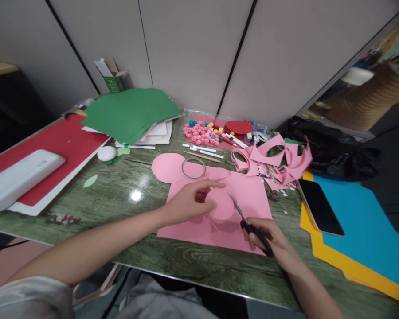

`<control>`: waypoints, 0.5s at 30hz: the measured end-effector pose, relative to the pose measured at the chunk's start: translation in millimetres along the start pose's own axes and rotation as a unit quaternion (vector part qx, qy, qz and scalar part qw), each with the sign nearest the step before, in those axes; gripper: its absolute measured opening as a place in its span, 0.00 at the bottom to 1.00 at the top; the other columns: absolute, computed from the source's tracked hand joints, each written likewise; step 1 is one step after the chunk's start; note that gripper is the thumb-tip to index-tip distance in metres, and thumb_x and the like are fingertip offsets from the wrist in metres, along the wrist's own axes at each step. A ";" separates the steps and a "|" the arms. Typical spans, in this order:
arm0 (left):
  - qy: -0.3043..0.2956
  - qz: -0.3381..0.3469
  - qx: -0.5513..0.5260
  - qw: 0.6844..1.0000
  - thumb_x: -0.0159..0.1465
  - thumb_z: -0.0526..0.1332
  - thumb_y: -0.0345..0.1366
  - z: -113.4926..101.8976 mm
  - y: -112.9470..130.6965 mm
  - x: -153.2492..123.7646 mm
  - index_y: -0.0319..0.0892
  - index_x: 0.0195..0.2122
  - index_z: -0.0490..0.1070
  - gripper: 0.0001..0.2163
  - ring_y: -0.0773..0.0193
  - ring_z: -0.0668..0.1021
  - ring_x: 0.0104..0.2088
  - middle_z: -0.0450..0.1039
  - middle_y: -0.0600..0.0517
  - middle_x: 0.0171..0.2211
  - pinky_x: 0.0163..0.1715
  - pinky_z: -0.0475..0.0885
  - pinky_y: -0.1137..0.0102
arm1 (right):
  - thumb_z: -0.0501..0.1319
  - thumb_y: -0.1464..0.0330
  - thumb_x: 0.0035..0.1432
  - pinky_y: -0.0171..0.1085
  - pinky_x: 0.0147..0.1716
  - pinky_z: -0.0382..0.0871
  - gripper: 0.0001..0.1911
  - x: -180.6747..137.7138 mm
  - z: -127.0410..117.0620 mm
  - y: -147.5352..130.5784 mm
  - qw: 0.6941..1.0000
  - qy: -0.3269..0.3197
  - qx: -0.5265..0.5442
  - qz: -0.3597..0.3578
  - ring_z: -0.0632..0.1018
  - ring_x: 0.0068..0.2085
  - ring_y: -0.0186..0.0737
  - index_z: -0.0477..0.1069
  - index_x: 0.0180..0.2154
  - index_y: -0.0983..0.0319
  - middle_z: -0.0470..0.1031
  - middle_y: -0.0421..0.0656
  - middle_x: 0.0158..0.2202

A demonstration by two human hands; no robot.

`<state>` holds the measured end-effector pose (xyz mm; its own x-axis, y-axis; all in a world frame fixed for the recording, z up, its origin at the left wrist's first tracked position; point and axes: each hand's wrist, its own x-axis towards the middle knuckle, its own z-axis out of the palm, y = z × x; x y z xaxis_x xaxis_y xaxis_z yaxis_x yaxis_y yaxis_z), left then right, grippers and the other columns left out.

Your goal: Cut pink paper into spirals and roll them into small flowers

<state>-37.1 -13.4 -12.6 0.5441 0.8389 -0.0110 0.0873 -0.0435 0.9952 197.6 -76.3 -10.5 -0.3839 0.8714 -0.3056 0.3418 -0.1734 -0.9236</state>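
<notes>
Green surface under both grips. Pink sheet lies flat btwn them. Left grip curled shut on sheet's round-cut lobe, thumb out. Right grip closed on scissors handles; blades nearly shut, tip on sheet just right of left grip. Metal ring just beyond left grip.

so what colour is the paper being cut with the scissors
Pink: the paper under the scissors is plain pink, clearest in the head view.
</notes>
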 end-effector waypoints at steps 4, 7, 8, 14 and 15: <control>-0.007 0.015 0.019 1.000 0.54 0.59 0.29 -1.4 0.1 0.9 0.45 0.49 0.68 0.21 0.65 0.71 0.37 0.71 0.49 0.42 0.33 0.67 0.71 | 0.57 0.51 0.52 0.32 0.22 0.57 0.21 0.1 -0.2 0.0 1.000 -0.008 0.001 -0.004 0.64 0.23 0.32 0.62 0.22 0.63 0.61 0.38 0.20; -0.010 0.017 0.020 1.000 0.54 0.59 0.29 -1.9 0.0 1.0 0.45 0.50 0.68 0.20 0.64 0.72 0.38 0.71 0.48 0.44 0.34 0.68 0.71 | 0.57 0.52 0.52 0.32 0.23 0.57 0.21 0.4 -0.8 0.7 1.000 -0.012 0.001 -0.004 0.64 0.24 0.32 0.62 0.23 0.63 0.62 0.38 0.20; -0.010 0.018 0.020 1.000 0.54 0.59 0.29 -1.9 0.0 1.0 0.45 0.50 0.68 0.20 0.64 0.72 0.39 0.70 0.48 0.44 0.34 0.68 0.70 | 0.57 0.52 0.52 0.32 0.23 0.57 0.21 0.4 -1.0 1.1 1.000 -0.013 0.001 -0.003 0.64 0.24 0.32 0.62 0.23 0.63 0.62 0.38 0.20; -0.011 0.022 0.024 0.999 0.54 0.59 0.28 -2.8 0.8 1.1 0.45 0.50 0.68 0.21 0.61 0.72 0.42 0.71 0.49 0.46 0.37 0.68 0.69 | 0.57 0.53 0.52 0.32 0.22 0.55 0.21 0.2 -1.9 3.0 1.000 -0.013 -0.004 0.004 0.63 0.23 0.32 0.62 0.22 0.63 0.61 0.38 0.20; -0.011 0.022 0.023 0.999 0.54 0.59 0.28 -3.1 0.9 1.2 0.45 0.50 0.68 0.21 0.61 0.72 0.42 0.71 0.49 0.46 0.37 0.68 0.69 | 0.57 0.53 0.52 0.31 0.22 0.55 0.20 0.1 -2.1 3.2 1.000 -0.013 -0.006 0.004 0.63 0.23 0.31 0.62 0.22 0.63 0.61 0.38 0.20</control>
<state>-38.9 -10.8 -11.4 0.5670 0.8231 0.0304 0.1007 -0.1059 0.9893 200.5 -75.9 -13.0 -0.4030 0.8577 -0.3192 0.3546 -0.1752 -0.9185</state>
